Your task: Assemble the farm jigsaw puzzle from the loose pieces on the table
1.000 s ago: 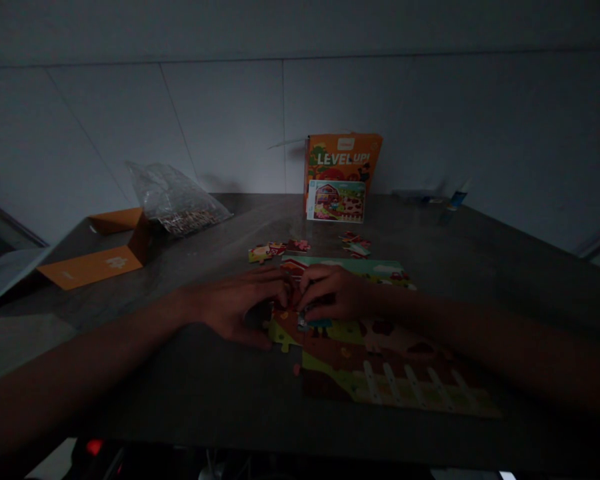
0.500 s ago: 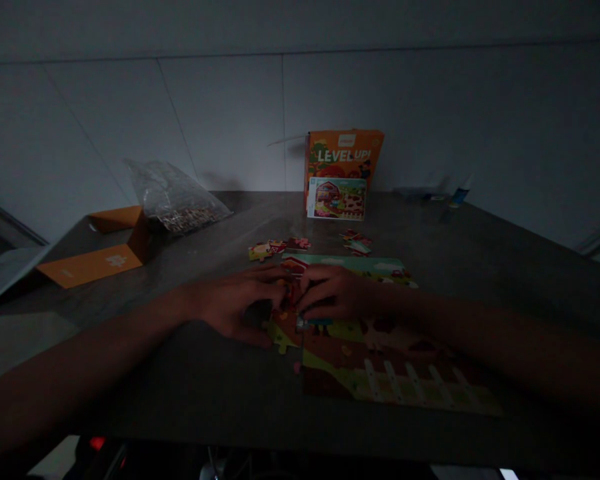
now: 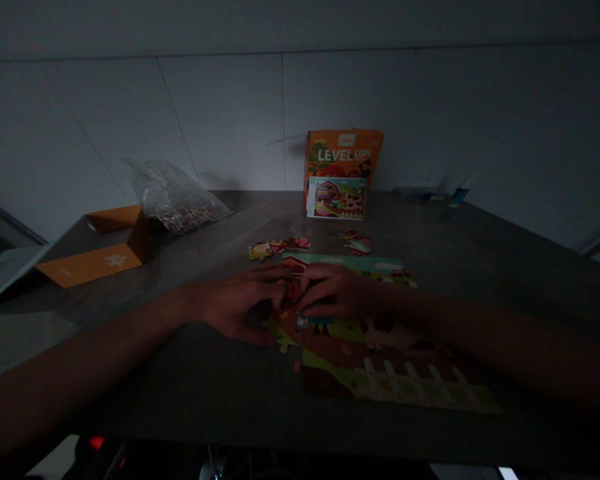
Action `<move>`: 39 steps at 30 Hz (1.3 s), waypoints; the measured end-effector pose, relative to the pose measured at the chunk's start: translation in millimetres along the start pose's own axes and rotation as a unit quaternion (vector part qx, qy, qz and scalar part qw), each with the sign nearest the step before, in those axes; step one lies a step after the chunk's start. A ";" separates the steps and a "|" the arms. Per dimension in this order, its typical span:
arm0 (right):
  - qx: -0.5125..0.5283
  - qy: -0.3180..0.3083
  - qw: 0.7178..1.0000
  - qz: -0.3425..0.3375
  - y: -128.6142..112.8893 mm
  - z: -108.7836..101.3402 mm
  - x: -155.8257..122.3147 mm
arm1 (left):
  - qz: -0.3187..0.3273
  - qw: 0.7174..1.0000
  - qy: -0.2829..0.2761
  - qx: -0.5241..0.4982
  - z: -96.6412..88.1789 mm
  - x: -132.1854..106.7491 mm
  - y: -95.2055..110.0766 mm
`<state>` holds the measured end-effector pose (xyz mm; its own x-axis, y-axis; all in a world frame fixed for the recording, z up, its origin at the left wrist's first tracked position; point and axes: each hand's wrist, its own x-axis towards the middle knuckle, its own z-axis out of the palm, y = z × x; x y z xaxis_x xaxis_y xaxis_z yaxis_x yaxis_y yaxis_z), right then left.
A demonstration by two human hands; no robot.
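A farm-scene jigsaw puzzle (image 3: 350, 350), partly joined, lies on the table in front of me. My left hand (image 3: 240, 303) rests at its left edge. Its fingertips touch puzzle pieces (image 3: 283, 333) there, and its thumb is spread away from the fingers. From the right, my right hand (image 3: 333, 291) reaches over the puzzle, fingers bent and close together at the seam beside my left fingertips. It pinches or presses a puzzle piece that is mostly hidden under the fingers. The picture is dark, so fine detail at the fingertips is hard to make out.
Loose pieces (image 3: 267, 249) lie beyond the puzzle, with another small pile (image 3: 357, 243) to their right. An orange box (image 3: 347, 150) stands at the back with a picture card (image 3: 337, 199) against it. To the left are a plastic bag (image 3: 180, 200) and an open orange box (image 3: 93, 263).
Almost nothing differs. Both hands stay at the same seam, with only a very slight shift of the fingers.
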<state>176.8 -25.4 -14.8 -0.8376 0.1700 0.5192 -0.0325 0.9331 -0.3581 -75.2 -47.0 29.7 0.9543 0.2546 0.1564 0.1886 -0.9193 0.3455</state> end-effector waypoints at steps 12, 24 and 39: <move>-0.008 -0.004 1.000 0.005 -1.4 -0.4 0.1 | -0.003 1.000 0.000 0.006 1.5 -1.4 -0.4; -0.013 -0.014 1.000 -0.003 -4.0 -1.2 1.1 | 0.003 1.000 0.005 0.001 3.1 -1.4 -0.1; -0.045 -0.023 0.999 -0.002 -1.7 -0.8 -1.7 | -0.005 1.000 0.008 0.022 2.4 2.8 3.5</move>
<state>178.8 -27.0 -14.5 -0.8616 0.1542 0.4836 0.0119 0.9586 -0.2845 -71.4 -50.2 29.1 0.9485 0.2688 0.1679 0.2089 -0.9286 0.3067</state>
